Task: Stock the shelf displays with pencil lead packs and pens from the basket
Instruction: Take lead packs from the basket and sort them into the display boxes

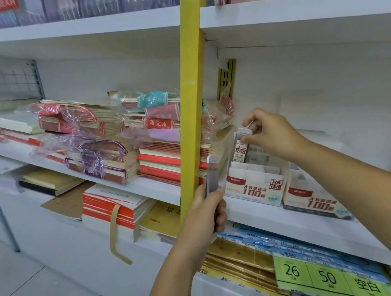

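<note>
Right hand: the right hand (271, 138) pinches one pencil lead pack (240, 147) by its top end, fingers (251, 121) curled round the cap.
Where the pack is: upright, its lower end just inside the back of the open display box (254, 190) on the shelf (262, 214); not yet let go.
Left hand: the left hand (207, 213) grips spare packs (212, 173), held on edge beside the yellow post (192, 116), just left of the box.
Done so far: the box looks partly filled, with pale card or packs standing behind its front panel. A second display box (312, 201) sits just beside it on the right.
Left to do: my reading is that stocking is mid-way at best. This pack must be seated, the spare packs follow, and no pens are in sight on this shelf.
Hidden: the basket is out of view, so the remaining stock cannot be judged. The right forearm covers much of the second display box, so its fill is unknown.
Hard to make out: the spare packs are blurred and edge-on, so their count is unclear. The small print on the packs is unreadable.
Surroundings: wrapped notebooks (158, 159) are stacked left of the post.
</note>
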A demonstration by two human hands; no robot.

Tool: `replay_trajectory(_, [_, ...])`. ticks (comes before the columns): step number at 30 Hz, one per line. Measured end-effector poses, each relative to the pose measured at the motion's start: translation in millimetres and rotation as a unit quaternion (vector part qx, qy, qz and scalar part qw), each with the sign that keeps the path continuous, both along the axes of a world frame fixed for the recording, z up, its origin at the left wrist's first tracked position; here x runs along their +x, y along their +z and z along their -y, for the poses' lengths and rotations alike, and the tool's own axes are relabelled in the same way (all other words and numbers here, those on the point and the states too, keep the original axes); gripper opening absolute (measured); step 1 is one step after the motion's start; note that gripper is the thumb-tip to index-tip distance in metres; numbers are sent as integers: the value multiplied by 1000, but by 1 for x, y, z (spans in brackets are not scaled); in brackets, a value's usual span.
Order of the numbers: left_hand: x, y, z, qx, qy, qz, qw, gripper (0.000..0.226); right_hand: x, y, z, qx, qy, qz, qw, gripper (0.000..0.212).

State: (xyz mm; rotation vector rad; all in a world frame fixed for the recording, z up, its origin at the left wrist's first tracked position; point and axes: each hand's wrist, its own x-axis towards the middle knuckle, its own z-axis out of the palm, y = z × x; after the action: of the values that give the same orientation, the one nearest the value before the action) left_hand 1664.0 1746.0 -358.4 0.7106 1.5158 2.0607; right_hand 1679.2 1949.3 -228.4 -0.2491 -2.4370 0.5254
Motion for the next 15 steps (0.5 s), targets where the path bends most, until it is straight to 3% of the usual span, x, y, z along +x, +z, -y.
replay_trajectory(3, [-2,1,4,6,-4,-4,1000,16,-7,-4,-4,68,-46,23,996,18])
replay_trajectory(8, [3,4,6,14,-3,-42,999,18,2,-9,6,163,-86,28,983,30])
replay_trajectory(11, [8,8,6,13,-9,-58,998,18,30,-8,25,75,-7,-29,997,23])
replay_trajectory(15, [18,11,6,-4,-20,-80,997,18,69,-20,53,-96,162,49,981,24])
